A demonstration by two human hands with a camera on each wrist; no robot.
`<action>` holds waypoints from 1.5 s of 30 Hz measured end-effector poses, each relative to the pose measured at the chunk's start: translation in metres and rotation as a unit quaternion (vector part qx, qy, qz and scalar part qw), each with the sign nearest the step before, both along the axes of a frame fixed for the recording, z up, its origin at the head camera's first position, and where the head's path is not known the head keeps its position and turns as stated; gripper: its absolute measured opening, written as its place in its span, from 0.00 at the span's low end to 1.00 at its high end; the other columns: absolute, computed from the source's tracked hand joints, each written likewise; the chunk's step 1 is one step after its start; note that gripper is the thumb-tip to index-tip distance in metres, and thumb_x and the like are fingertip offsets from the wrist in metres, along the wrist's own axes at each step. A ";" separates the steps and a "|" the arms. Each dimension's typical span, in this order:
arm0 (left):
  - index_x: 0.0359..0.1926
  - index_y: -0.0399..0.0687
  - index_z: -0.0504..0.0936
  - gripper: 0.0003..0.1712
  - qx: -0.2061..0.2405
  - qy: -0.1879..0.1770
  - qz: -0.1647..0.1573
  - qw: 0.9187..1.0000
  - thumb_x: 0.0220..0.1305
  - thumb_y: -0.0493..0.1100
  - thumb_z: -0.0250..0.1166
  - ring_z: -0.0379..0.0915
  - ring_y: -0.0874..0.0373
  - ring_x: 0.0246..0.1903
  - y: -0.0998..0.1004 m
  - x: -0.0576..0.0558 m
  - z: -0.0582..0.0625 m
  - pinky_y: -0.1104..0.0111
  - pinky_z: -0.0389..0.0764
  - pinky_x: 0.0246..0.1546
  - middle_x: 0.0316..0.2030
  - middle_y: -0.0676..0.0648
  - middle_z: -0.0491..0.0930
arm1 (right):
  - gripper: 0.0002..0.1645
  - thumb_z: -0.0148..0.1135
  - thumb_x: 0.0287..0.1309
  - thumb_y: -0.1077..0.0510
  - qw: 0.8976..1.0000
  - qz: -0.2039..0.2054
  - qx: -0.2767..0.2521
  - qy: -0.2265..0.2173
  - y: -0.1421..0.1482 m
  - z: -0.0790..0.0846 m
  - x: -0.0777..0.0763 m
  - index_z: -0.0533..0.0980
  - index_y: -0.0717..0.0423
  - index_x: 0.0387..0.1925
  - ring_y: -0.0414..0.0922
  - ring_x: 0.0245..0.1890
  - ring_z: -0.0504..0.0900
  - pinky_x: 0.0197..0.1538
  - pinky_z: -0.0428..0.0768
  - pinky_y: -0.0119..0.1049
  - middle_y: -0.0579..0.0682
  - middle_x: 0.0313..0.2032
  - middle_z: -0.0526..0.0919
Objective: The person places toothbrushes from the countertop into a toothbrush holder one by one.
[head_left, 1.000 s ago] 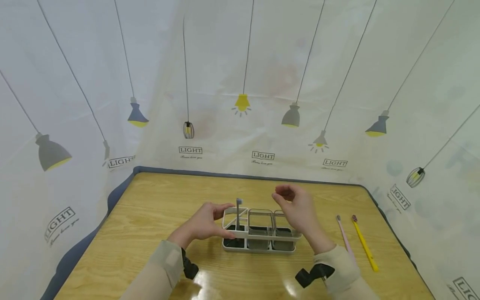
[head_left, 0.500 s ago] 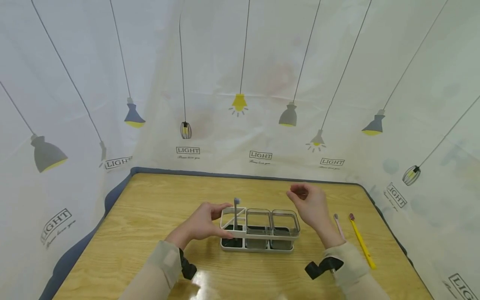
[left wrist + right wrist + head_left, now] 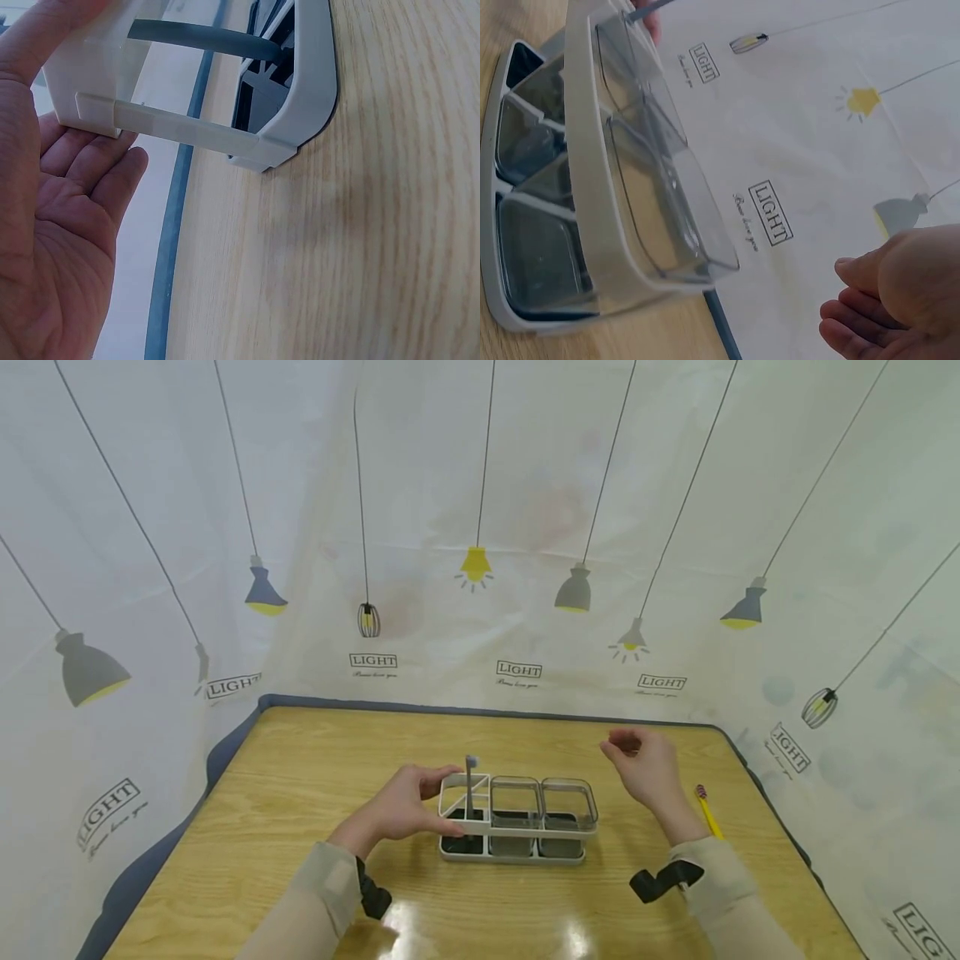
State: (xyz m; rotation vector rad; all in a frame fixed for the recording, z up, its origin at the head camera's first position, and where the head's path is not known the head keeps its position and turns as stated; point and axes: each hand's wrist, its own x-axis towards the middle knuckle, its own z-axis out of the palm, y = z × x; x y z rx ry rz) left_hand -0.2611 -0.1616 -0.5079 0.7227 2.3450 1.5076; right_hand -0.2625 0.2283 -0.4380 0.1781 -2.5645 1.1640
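A white toothbrush holder (image 3: 517, 832) with an upper frame and a dark-lined base stands upright on the table. My left hand (image 3: 393, 806) grips its upper frame at the left end, thumb in front and fingers behind. In the divided left compartment a grey-blue toothbrush (image 3: 470, 789) stands, bristles up; its handle (image 3: 202, 36) reaches the base in the left wrist view. Two clear cups (image 3: 656, 202) fill the other compartments. To the right of the holder, my right hand (image 3: 647, 768) hovers above the table, fingers loosely curled, holding nothing.
On the right of the wooden table (image 3: 300, 752) lies a yellow toothbrush (image 3: 708, 814), partly covered by the right sleeve. A curtain (image 3: 420, 510) printed with lamps hangs behind the table and along both sides.
My right hand has moved right, away from the cups, and its arm now hides the pink toothbrush and part of the yellow one. The left hand keeps its grip on the holder.
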 end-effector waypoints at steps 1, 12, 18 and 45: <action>0.77 0.40 0.71 0.59 0.001 -0.001 0.000 1.000 0.48 0.53 0.88 0.71 0.45 0.70 0.000 0.000 0.000 0.48 0.72 0.68 0.70 0.38 0.75 | 0.13 0.69 0.69 0.64 1.000 -0.003 0.002 0.000 0.003 -0.001 -0.001 0.83 0.73 0.49 0.61 0.45 0.87 0.51 0.86 0.55 0.66 0.44 0.87; 0.76 0.41 0.71 0.58 0.010 -0.003 -0.002 1.000 0.48 0.53 0.88 0.69 0.41 0.70 -0.001 0.000 0.000 0.45 0.71 0.68 0.70 0.34 0.74 | 0.14 0.67 0.71 0.62 0.998 -0.051 0.036 -0.030 0.038 -0.020 -0.009 0.83 0.72 0.47 0.60 0.42 0.86 0.45 0.84 0.51 0.65 0.41 0.87; 0.76 0.41 0.72 0.58 0.008 -0.003 0.000 1.000 0.48 0.52 0.89 0.70 0.42 0.70 -0.001 0.000 0.000 0.46 0.71 0.69 0.70 0.35 0.74 | 0.17 0.66 0.71 0.60 0.994 -0.067 0.047 -0.066 0.059 -0.033 -0.014 0.82 0.73 0.49 0.62 0.44 0.85 0.45 0.84 0.53 0.67 0.43 0.86; 0.76 0.39 0.71 0.58 -0.003 0.002 -0.001 1.000 0.49 0.52 0.88 0.69 0.40 0.70 -0.001 0.001 0.001 0.50 0.71 0.69 0.72 0.36 0.72 | 0.22 0.67 0.65 0.59 0.964 -0.093 0.108 -0.225 0.128 -0.088 -0.011 0.81 0.81 0.43 0.66 0.43 0.84 0.44 0.86 0.54 0.72 0.41 0.85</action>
